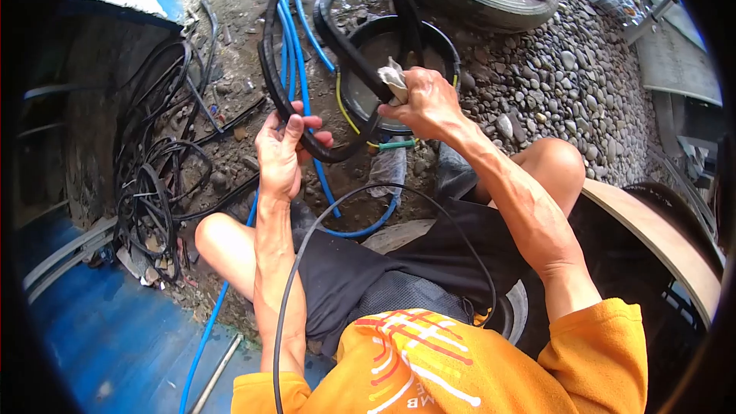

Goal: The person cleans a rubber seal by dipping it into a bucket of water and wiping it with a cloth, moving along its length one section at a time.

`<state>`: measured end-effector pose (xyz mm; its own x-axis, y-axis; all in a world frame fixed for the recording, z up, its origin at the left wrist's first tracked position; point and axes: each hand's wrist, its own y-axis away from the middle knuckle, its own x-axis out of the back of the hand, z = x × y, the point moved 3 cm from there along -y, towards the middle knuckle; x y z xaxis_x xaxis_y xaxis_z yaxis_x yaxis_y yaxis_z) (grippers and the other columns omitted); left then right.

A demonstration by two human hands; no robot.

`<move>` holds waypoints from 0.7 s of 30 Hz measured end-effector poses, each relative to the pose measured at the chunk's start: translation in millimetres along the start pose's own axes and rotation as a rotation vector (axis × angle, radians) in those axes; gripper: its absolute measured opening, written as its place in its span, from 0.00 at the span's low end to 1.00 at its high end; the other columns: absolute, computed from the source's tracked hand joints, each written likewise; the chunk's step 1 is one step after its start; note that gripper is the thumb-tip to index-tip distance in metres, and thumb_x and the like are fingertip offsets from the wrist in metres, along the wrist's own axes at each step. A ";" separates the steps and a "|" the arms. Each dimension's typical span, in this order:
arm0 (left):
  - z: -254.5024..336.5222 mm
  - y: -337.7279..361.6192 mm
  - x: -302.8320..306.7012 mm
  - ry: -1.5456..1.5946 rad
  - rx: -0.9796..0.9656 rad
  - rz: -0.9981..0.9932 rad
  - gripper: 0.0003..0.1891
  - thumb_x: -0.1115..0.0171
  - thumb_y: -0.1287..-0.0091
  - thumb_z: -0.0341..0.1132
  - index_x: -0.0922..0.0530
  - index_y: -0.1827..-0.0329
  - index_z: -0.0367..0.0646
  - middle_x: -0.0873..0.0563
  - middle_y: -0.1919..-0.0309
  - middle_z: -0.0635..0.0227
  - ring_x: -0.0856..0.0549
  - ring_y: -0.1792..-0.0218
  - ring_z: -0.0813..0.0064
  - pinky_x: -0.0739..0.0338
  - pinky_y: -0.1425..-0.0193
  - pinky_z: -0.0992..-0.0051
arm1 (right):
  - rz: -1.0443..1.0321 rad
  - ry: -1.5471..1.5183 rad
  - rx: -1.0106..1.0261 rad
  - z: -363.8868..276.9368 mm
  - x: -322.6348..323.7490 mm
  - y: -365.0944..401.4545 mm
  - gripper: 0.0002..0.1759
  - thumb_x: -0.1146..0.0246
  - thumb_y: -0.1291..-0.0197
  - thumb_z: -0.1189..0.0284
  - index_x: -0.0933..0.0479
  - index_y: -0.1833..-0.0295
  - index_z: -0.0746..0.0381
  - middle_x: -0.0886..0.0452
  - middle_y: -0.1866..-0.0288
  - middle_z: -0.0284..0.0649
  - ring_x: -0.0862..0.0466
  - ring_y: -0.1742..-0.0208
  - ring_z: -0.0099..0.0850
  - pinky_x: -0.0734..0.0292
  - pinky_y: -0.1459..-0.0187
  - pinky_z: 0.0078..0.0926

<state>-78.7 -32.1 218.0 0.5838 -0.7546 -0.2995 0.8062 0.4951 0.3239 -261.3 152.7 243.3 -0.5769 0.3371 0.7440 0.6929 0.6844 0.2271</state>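
Observation:
A long black inner tube (pixel 270 54) hangs in loops before me, over a black basin (pixel 454 52) of murky water. Low on one loop, my left hand (pixel 285 155) is closed around the tube, thumb on top and fingertips showing beyond it. My right hand (pixel 431 107) is closed on a crumpled white rag (pixel 393 80), pressed against another stretch of the tube above the basin's near part. That hand hides part of the tube and rag.
Blue hoses (pixel 294 46) run along the left of the basin, with a tangle of black cables (pixel 157 184) farther left. A tyre (pixel 491 1) lies at the back. Grey gravel (pixel 563 80) covers the right side. A thin black cord (pixel 295 268) arcs over my lap.

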 end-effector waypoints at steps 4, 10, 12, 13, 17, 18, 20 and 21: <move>10.7 1.6 -6.4 0.311 0.016 -0.126 0.22 0.47 0.21 0.43 0.29 0.32 0.35 0.13 0.54 0.55 0.10 0.58 0.61 0.12 0.50 0.56 | 0.041 -0.013 -0.004 0.9 -9.5 0.3 0.25 0.22 0.51 0.55 0.16 0.59 0.65 0.16 0.58 0.52 0.15 0.54 0.52 0.21 0.53 0.49; 17.3 1.6 -21.2 0.384 0.006 -0.146 0.18 0.46 0.22 0.32 0.27 0.32 0.35 0.14 0.46 0.56 0.12 0.53 0.64 0.14 0.44 0.61 | 0.037 -0.057 0.084 3.7 -28.4 -3.2 0.21 0.23 0.49 0.57 0.18 0.60 0.63 0.18 0.63 0.51 0.16 0.57 0.53 0.24 0.57 0.51; 12.8 -2.3 -17.3 0.365 -0.034 -0.124 0.18 0.44 0.23 0.31 0.26 0.33 0.36 0.14 0.46 0.58 0.12 0.53 0.67 0.15 0.44 0.64 | 0.015 -0.064 0.121 4.6 -36.1 -4.7 0.21 0.23 0.49 0.57 0.18 0.60 0.63 0.19 0.63 0.51 0.16 0.58 0.53 0.24 0.57 0.51; 11.9 -4.2 -15.1 0.351 -0.054 -0.114 0.17 0.43 0.23 0.32 0.25 0.34 0.36 0.14 0.46 0.60 0.12 0.53 0.69 0.15 0.44 0.66 | 0.013 -0.065 0.142 5.4 -39.3 -5.4 0.21 0.23 0.49 0.57 0.18 0.61 0.62 0.19 0.64 0.51 0.16 0.58 0.53 0.24 0.57 0.51; 13.6 -6.6 -19.1 0.290 -0.069 -0.071 0.16 0.41 0.23 0.34 0.22 0.37 0.37 0.13 0.47 0.68 0.13 0.53 0.78 0.14 0.48 0.73 | 0.049 -0.095 0.176 -2.3 -40.5 -5.7 0.20 0.23 0.49 0.58 0.18 0.61 0.63 0.19 0.66 0.50 0.17 0.62 0.52 0.24 0.59 0.49; 12.8 -6.1 -21.5 0.284 -0.066 -0.060 0.16 0.41 0.23 0.34 0.22 0.37 0.37 0.13 0.48 0.68 0.13 0.53 0.79 0.14 0.48 0.73 | 0.059 -0.105 0.178 -3.9 -40.5 -6.7 0.20 0.23 0.49 0.58 0.18 0.61 0.63 0.19 0.67 0.49 0.17 0.62 0.52 0.24 0.60 0.49; 5.0 -10.1 -22.8 0.250 -0.087 -0.075 0.17 0.40 0.24 0.36 0.23 0.37 0.37 0.13 0.49 0.68 0.13 0.53 0.79 0.14 0.50 0.74 | 0.089 -0.197 0.196 -1.9 -46.1 -10.8 0.20 0.22 0.49 0.59 0.19 0.64 0.65 0.19 0.70 0.49 0.16 0.66 0.50 0.24 0.62 0.46; -0.6 -13.3 -20.6 0.177 -0.093 -0.042 0.16 0.39 0.24 0.37 0.23 0.39 0.37 0.14 0.51 0.69 0.13 0.54 0.79 0.14 0.50 0.74 | 0.075 -0.225 0.186 -4.6 -44.9 -10.9 0.20 0.22 0.49 0.60 0.19 0.65 0.66 0.19 0.70 0.49 0.16 0.67 0.50 0.24 0.63 0.45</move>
<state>-101.4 -22.8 219.3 0.5504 -0.6920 -0.4672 0.8310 0.5082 0.2262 -240.9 127.1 210.3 -0.6229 0.5119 0.5916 0.6582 0.7517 0.0426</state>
